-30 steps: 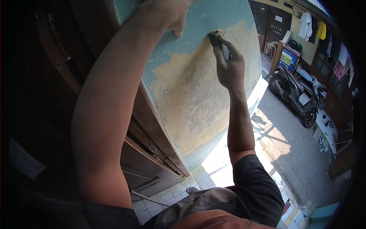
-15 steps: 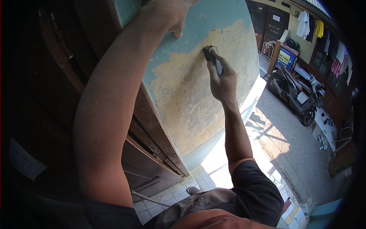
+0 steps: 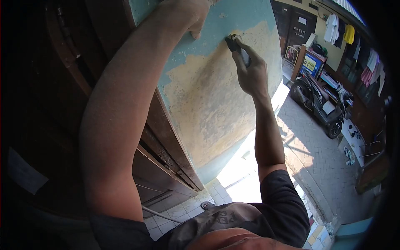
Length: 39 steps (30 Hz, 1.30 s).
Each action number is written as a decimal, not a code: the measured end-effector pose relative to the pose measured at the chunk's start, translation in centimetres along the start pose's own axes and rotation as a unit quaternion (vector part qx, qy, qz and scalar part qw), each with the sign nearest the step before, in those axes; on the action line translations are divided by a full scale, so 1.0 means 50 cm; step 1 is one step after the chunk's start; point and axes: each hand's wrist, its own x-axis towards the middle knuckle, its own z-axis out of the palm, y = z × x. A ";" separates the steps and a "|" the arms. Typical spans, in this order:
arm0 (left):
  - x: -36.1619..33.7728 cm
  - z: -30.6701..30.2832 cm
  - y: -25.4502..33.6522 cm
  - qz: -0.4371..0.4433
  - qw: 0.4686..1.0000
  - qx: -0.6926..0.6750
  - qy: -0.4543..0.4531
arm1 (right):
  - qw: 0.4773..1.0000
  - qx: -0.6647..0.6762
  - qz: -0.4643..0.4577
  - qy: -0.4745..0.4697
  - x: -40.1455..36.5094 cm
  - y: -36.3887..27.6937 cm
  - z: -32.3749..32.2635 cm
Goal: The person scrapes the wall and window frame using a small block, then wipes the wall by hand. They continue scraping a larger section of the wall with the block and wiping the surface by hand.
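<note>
A wall with flaking blue paint (image 3: 227, 25) stands before me, with a large bare yellowish-grey patch (image 3: 208, 100) in its middle. My right hand (image 3: 253, 77) is closed around a hand scraper (image 3: 231, 44), dark along one edge with a pale grey body. The tool's top end meets the wall at the upper border of the bare patch. High on the blue part, my left hand (image 3: 196, 14) rests against the wall, its thumb stretched downward. The top edge of the view cuts off most of its fingers, and nothing shows in it.
A dark wooden door frame (image 3: 166, 137) borders the wall on the left. To the right, a parked motorbike (image 3: 318, 100) stands on the paved alley (image 3: 300, 137). Clothes (image 3: 331, 27) hang beyond it. A sandal (image 3: 207, 205) shows on the tiled floor (image 3: 181, 214) below.
My right hand has moved up and slightly right with the scraper, from within the bare patch's upper part to its top border. My left hand stays on the wall.
</note>
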 end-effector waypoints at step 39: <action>-0.028 -0.001 -0.005 0.015 1.000 0.000 -0.009 | 0.992 -0.004 -0.092 0.090 -0.061 0.054 0.084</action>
